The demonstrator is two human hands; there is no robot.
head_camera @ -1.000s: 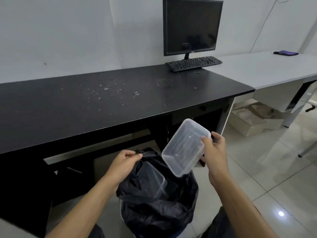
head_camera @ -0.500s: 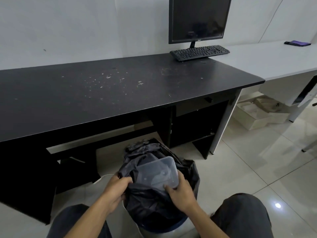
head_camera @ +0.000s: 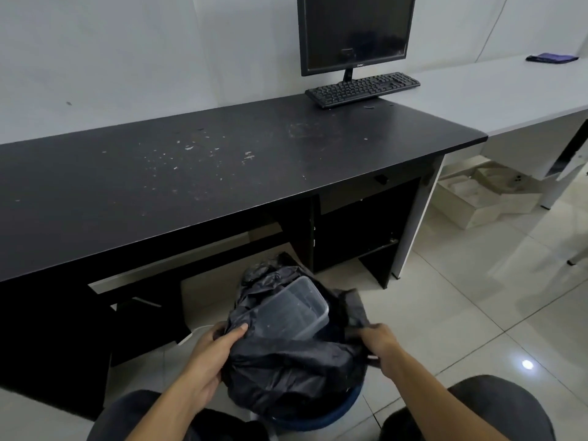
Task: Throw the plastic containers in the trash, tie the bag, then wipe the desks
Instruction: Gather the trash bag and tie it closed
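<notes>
A black trash bag [head_camera: 286, 370] sits in a blue bin [head_camera: 321, 418] on the floor before the black desk [head_camera: 222, 173]. A clear plastic container [head_camera: 296, 310] lies on top inside the bag's mouth. My left hand [head_camera: 211, 354] grips the bag's left edge, thumb over the plastic. My right hand [head_camera: 380, 345] grips the bag's right edge. The desk top carries scattered pale crumbs [head_camera: 191, 151]. To the right stands a white desk [head_camera: 496, 93].
A monitor [head_camera: 354, 30] and keyboard [head_camera: 362, 89] stand at the black desk's back right. A dark purple cloth [head_camera: 550, 57] lies on the white desk. An open cardboard box [head_camera: 486, 195] sits on the floor under it. My knees frame the bin.
The container left my right hand and now lies in the bag. My right hand moved off it to the bag's right edge; both hands hold the bag's rim.
</notes>
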